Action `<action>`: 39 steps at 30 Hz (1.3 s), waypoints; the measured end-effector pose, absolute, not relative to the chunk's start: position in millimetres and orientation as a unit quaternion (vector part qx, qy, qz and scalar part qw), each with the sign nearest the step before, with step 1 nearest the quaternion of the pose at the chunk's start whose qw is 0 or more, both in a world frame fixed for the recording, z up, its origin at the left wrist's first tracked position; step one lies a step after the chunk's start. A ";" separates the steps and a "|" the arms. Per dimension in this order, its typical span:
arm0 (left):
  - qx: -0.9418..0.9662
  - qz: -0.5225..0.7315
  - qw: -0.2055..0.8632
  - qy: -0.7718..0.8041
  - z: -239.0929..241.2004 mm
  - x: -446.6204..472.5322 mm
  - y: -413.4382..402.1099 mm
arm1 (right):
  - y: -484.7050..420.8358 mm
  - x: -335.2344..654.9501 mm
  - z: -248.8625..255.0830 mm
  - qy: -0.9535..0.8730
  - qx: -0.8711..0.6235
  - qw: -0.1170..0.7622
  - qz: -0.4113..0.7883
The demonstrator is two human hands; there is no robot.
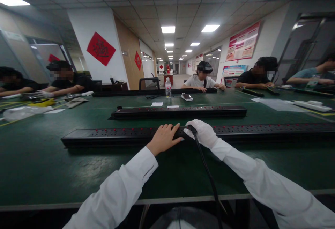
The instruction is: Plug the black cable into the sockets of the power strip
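A long black power strip with a row of sockets and small red parts lies across the green table in front of me. My bare left hand rests on its top, fingers stretched and thumb apart. Just to the right, my right hand, in a white glove, grips a black power plug at the strip's sockets. From the plug a black cable runs down over the table's front edge. How far the plug sits in a socket is hidden by the glove.
A second black power strip lies behind the first. Beyond it stand a water bottle and a white device. White paper slips lie nearby. A plastic bag is at left. Several people sit around the table.
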State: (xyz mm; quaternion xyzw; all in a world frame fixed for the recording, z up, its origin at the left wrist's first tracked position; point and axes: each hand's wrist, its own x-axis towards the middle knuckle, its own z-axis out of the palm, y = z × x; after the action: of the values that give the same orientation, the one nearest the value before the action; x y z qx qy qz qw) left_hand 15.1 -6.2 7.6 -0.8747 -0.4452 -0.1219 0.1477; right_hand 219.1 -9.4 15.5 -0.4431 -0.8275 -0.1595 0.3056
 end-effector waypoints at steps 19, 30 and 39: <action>-0.880 -0.131 0.126 -0.439 7.8 13.5 -5.3 | -8.8 220.4 13.7 -0.833 -0.437 0.308 -0.139; -0.877 -0.126 0.131 -0.446 5.7 14.1 -4.1 | -14.7 222.0 22.0 -0.849 -0.430 0.275 -0.135; -0.876 -0.123 0.125 -0.449 8.4 15.0 -5.7 | -12.6 222.5 18.5 -0.844 -0.433 0.276 -0.155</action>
State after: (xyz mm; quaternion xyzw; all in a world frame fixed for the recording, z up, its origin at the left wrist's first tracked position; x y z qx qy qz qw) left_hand 15.0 -5.7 8.4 -0.8763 -0.4488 -0.1228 0.1250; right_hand 222.5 -12.6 18.5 -0.4330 -0.8440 -0.1550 0.2760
